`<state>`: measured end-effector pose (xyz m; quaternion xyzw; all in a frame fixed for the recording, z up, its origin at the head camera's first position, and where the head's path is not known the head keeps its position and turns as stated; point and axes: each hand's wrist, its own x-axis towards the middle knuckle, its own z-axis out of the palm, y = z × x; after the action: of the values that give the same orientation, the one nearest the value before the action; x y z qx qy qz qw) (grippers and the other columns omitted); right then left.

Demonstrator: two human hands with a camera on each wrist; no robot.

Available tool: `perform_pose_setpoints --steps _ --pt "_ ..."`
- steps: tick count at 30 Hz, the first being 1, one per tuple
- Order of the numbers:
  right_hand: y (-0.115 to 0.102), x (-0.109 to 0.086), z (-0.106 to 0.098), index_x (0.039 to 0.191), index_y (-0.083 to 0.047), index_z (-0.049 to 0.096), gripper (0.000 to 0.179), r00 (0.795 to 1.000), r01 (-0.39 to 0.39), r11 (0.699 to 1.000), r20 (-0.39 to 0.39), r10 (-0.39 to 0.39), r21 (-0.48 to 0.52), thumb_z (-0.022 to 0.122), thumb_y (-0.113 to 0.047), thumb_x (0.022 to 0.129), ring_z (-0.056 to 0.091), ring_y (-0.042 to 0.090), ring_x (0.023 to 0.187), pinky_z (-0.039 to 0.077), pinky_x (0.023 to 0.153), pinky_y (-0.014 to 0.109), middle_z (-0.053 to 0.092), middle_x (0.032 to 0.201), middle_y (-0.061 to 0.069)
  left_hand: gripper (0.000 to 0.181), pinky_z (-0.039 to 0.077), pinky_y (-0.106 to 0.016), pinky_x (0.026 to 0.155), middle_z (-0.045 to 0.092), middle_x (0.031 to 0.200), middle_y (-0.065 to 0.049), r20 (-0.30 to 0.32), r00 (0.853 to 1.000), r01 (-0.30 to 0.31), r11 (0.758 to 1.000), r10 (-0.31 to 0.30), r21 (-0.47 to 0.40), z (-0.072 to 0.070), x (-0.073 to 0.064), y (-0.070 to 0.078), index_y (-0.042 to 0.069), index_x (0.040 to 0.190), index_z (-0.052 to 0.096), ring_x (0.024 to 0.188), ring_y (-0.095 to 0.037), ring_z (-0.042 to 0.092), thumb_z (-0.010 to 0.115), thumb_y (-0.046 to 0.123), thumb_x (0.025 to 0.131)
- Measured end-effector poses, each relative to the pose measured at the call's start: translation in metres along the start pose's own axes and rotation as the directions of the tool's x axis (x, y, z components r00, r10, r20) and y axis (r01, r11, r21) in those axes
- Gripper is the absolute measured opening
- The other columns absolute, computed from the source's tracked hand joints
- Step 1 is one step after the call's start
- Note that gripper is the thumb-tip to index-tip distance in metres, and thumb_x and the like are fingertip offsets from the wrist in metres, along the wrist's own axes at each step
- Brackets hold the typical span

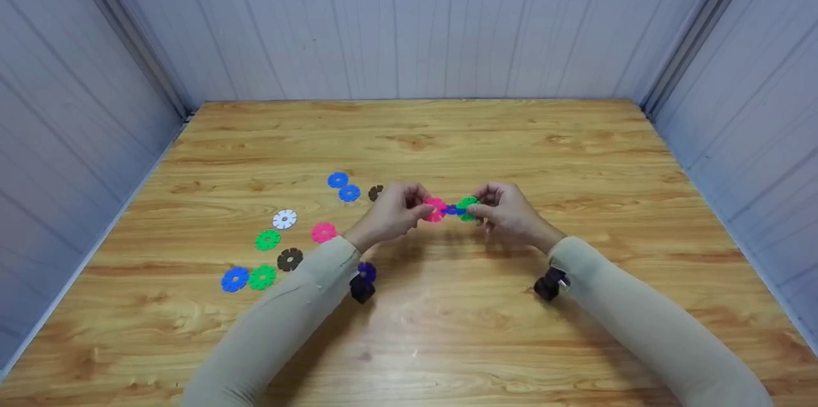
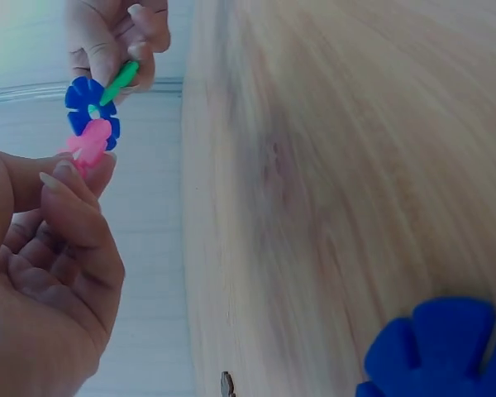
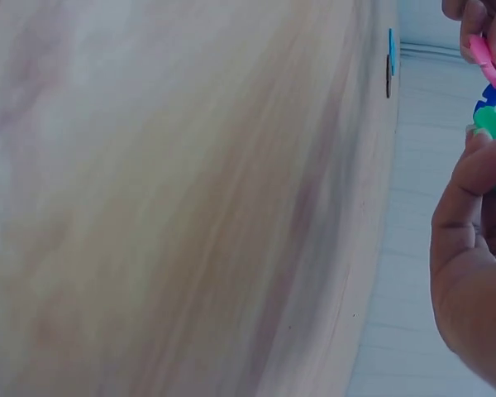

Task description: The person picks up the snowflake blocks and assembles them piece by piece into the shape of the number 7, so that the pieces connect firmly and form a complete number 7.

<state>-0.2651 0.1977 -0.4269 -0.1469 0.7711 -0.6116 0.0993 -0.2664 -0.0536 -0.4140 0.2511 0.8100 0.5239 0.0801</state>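
Between the two hands, raised over the wooden table, a pink notched disc [image 1: 435, 209], a dark blue notched disc [image 2: 81, 98] and a green notched disc [image 1: 467, 208] are joined in a row. The blue one sits in the middle, turned across the other two. My left hand [image 1: 397, 210] pinches the pink disc between thumb and fingers. On the other end, my right hand [image 1: 509, 211] pinches the green disc. In the left wrist view the slots of the pink and green discs meet the blue disc's edge on opposite sides.
Loose notched discs lie on the table [image 1: 409, 145] to the left: a white disc [image 1: 284, 219], a pink disc [image 1: 323, 232], a brown disc [image 1: 290, 259], and several blue and green ones. A dark blue disc [image 1: 367, 271] lies by the left wrist camera. Panel walls [image 1: 422, 23] enclose the table.
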Motion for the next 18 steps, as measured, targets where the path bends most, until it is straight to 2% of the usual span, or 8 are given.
perform_pose_setpoints --steps 4,8,14,18 --pt "-0.0016 -0.0011 0.0023 0.097 0.006 0.060 0.008 0.998 0.052 0.998 -0.025 -0.052 -0.029 0.065 0.001 0.094 0.060 0.015 0.059 0.052 0.050 0.028 0.065 0.077 0.012 0.005 0.041 -0.022 0.047 0.065 0.081 -0.023 -0.028 0.998 -0.055 0.998 0.055 -0.004 0.0039 0.0001 -0.0005 0.002 0.092 0.065 0.055 -0.010 0.051 0.064 0.003 0.096" --pt "-0.0037 -0.0001 0.0044 0.096 0.006 0.059 0.009 0.996 0.075 0.997 -0.035 -0.076 -0.034 0.066 0.000 0.094 0.060 0.013 0.058 0.053 0.053 0.027 0.065 0.078 0.014 0.006 0.043 -0.023 0.046 0.065 0.078 -0.020 -0.059 0.996 -0.066 0.998 0.066 -0.008 0.0072 -0.0004 0.0019 0.002 0.090 0.064 0.054 -0.011 0.051 0.065 0.003 0.096" --pt "-0.0035 -0.0015 0.0025 0.094 0.003 0.058 0.006 0.997 0.059 0.998 -0.043 -0.059 -0.005 0.065 0.002 0.094 0.060 0.015 0.058 0.053 0.051 0.025 0.064 0.077 0.014 0.005 0.049 -0.025 0.053 0.066 0.077 -0.009 -0.054 0.994 -0.093 0.993 0.097 0.071 0.0098 0.0015 0.0064 0.004 0.091 0.066 0.059 -0.012 0.057 0.064 0.004 0.096" --pt "-0.0010 -0.0014 0.0031 0.098 0.006 0.058 0.010 0.999 0.039 0.999 -0.026 -0.039 -0.003 0.065 -0.001 0.094 0.061 0.018 0.060 0.053 0.051 0.027 0.065 0.078 0.013 0.005 0.052 -0.027 0.055 0.067 0.077 -0.004 -0.039 0.996 -0.080 0.990 0.084 0.114 0.0073 0.0014 0.0057 0.004 0.093 0.068 0.060 -0.013 0.060 0.065 0.006 0.096"
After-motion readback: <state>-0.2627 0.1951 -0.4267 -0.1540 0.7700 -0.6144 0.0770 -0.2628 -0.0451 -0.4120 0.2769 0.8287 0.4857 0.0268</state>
